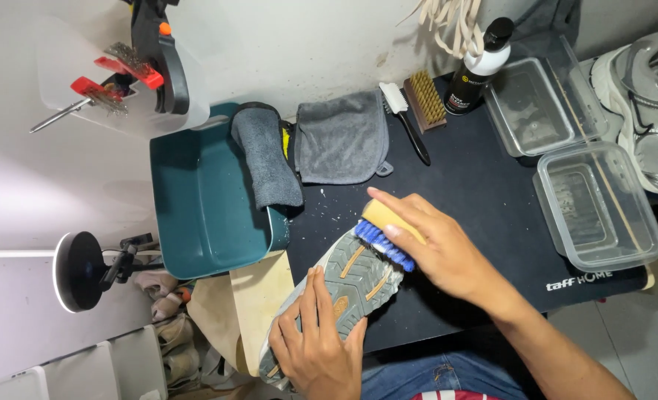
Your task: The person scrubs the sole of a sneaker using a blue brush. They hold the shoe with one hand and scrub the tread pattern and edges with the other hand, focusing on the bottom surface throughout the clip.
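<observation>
A: Currently, item one: shoe [347,285], sole up, lying across the near edge of the desk [484,200], heel end hanging off past it.

B: Hands?

A: Left hand [316,347] spread flat on the sole's heel half, fingers splayed, pressing down. Right hand [436,248] wrapped round a wooden-backed brush [383,235], blue bristles touching the sole's toe end.

B: Item two?

A: Teal tub [203,200] at the desk's left edge, a grey cloth [266,159] draped over its rim. Second grey cloth [342,137] flat beside it. Two more brushes [416,111] and a black bottle with white neck [477,70] near the far edge. Two clear plastic boxes [599,204] toward the right edge.

B: Risks?

A: Probable ones. The shoe rests only partly on the desk; a hard stroke could tip it off the edge if the left hand's pressure eases. A long stroke may carry the bristles onto the left fingertips, which lie just down the sole. Flicked grit would likely scatter over the desk, already speckled by the tub. Tub contents: cannot tell.
</observation>
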